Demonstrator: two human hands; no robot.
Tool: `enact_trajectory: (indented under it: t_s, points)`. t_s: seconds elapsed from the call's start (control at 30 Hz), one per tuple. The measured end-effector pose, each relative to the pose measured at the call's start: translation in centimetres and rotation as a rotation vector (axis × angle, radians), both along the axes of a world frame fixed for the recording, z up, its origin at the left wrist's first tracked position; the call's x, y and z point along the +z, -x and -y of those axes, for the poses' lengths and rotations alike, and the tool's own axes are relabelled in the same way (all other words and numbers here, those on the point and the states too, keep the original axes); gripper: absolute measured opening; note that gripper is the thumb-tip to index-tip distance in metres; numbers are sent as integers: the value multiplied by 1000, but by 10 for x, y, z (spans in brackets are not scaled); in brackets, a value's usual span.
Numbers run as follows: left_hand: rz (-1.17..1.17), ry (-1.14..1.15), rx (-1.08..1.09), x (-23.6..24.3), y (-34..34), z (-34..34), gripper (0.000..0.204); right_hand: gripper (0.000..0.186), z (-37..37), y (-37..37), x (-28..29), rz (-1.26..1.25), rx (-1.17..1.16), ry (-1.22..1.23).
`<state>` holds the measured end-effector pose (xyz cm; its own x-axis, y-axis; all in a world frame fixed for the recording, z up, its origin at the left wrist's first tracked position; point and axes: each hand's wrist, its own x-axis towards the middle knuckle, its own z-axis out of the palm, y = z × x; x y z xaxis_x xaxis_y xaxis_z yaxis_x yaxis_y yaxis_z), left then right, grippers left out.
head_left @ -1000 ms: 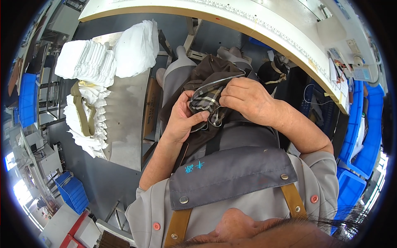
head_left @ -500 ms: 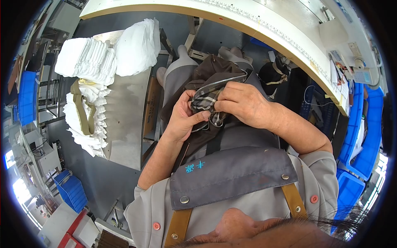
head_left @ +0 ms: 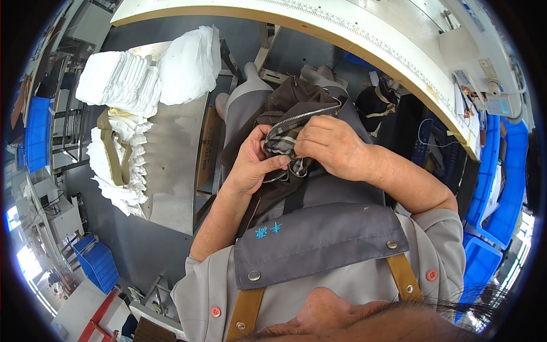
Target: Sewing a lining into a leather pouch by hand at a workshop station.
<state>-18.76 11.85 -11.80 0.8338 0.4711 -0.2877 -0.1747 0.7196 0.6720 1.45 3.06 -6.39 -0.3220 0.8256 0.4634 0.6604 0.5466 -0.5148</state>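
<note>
While a blue bin (head_left: 37, 134) is standing at the far left, a blue crate (head_left: 98, 263) is sitting lower down on the grey floor (head_left: 137, 253). Rightward, stacks of white cloth (head_left: 117, 82) are covering the left part of a metal desk (head_left: 174, 165), and a looped olive strap (head_left: 117, 157) is lying over the nearer pile. Beyond this desk, the left hand (head_left: 250, 162) is pinching plaid lining (head_left: 279, 145) between its thumb and bent fingers. The lining is showing inside the opening of a brown garment (head_left: 293, 94), which is resting bunched on the person's lap, above the grey apron (head_left: 322, 239). A metal zipper (head_left: 302, 115) is curving along the opening's far edge. At the lining's right side, the right hand (head_left: 336, 148) is pinching it with curled fingers pressed together; its thumb is mostly hiding beneath them. Farther right, a black bundle (head_left: 373, 101) is lying beneath a white desk (head_left: 393, 43) with ruler markings, and blue bins (head_left: 509, 188) are standing along the right edge.
</note>
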Motion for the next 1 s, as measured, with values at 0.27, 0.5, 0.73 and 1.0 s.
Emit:
enact_trajectory:
  t_s: [0.27, 0.5, 0.73, 1.0]
  points:
    - [-2, 8, -13, 0, 0, -1, 50, 13, 5, 6, 26, 221, -28, -150]
    - [42, 16, 7, -3, -2, 0, 42, 14, 6, 30, 23, 496, 16, -189]
    - [72, 14, -41, -10, -1, 0, 43, 11, -12, 37, 28, 650, 317, -222]
    - [106, 29, -8, -14, 2, 1, 44, 12, -16, 30, 46, 661, 249, -145]
